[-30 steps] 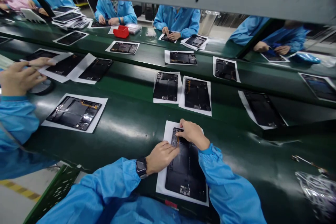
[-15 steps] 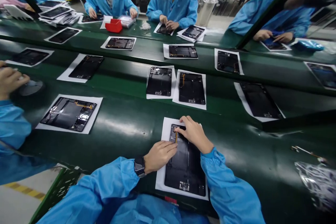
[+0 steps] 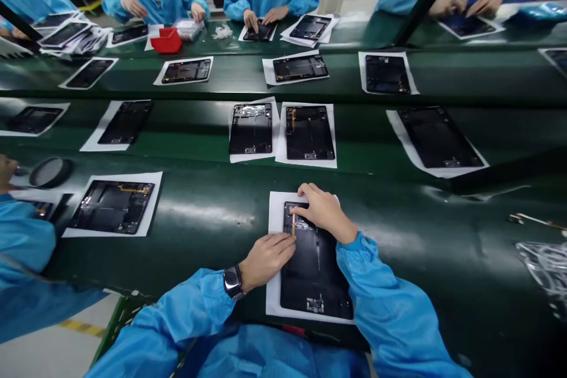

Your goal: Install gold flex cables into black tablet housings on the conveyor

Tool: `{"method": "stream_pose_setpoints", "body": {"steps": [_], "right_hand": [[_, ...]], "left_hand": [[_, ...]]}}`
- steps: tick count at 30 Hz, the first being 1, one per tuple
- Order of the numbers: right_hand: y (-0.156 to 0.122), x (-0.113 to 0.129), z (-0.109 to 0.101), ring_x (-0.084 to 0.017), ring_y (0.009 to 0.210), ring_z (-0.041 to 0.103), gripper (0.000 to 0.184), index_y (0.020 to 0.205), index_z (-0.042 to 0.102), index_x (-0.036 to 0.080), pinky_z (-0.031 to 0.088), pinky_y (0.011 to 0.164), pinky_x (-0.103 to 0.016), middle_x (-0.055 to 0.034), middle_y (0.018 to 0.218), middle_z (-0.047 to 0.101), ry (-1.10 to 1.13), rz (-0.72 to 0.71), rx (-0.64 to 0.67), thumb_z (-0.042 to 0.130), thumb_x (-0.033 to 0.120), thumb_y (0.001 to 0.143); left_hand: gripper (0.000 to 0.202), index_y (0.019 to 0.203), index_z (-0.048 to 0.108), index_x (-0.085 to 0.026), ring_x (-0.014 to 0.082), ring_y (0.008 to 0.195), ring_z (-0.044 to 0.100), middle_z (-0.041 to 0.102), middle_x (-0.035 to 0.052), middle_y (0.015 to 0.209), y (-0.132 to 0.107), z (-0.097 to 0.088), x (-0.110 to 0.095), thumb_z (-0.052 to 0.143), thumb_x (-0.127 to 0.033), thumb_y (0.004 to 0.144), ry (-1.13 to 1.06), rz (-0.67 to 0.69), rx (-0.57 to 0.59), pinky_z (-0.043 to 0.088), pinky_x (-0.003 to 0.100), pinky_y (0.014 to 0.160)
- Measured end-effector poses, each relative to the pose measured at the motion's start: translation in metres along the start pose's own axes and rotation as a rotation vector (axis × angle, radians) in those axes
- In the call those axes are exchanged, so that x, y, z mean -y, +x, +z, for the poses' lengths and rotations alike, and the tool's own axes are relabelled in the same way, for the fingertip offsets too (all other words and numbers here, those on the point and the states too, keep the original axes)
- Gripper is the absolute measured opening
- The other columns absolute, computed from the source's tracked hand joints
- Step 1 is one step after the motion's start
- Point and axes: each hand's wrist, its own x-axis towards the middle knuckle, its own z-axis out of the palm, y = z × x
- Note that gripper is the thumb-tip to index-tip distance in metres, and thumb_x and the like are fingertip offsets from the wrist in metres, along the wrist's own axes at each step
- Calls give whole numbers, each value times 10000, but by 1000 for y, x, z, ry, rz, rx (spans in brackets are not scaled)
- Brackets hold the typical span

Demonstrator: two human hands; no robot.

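Note:
A black opened tablet body point(image 3: 315, 266) lies on a white sheet point(image 3: 273, 301) on the green belt right in front of me. My left hand point(image 3: 266, 258), with a dark watch on its wrist, rests at the tablet's left edge, its fingertips pressed together on a thin orange strip point(image 3: 293, 224). My right hand point(image 3: 325, 211) lies curled over the tablet's top edge, fingers pressing down near the top left corner. Whether either hand holds anything beyond the strip is hidden.
More opened tablets on white sheets lie along the belts, two just beyond mine point(image 3: 250, 129) point(image 3: 309, 133) and one to the left point(image 3: 113, 207). A co-worker's blue sleeve point(image 3: 22, 242) is at far left. Others in blue coats work across the line. A plastic bag point(image 3: 547, 266) lies right.
My view has tilted down, so everything sits lower in the frame. My left fingers have slid a little along the orange strip; the right hand stays on the top edge. The co-worker's hand at left has drawn back.

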Motion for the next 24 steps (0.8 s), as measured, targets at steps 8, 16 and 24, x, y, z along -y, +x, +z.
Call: {"method": "stream_pose_setpoints", "body": {"steps": [8,16,24], "right_hand": [[0,1,-2,-205,816,624,418,1038,513,230,332,608,-285,-29,1001,604,9,16,13,729,485,788],[-15,5,-26,-182,868,613,159,1079,570,198,414,739,-281,-64,1057,591,122,-48,44,494,217,941],[-71,17,-47,-201,896,654,208,924,685,241,442,812,-293,-29,949,718,327,-9,147,479,210,930]], "left_hand": [[205,1064,627,-109,202,1101,622,672,101,1185,1,-2,0,438,-136,990,-9,-4,82,549,336,873],[271,1178,583,-110,235,1141,595,623,138,1221,8,-13,3,510,-268,970,-88,-51,97,536,370,954],[327,1223,552,-111,294,1282,475,513,166,1367,7,-24,13,566,-252,927,-119,-1,251,477,440,1041]]}}
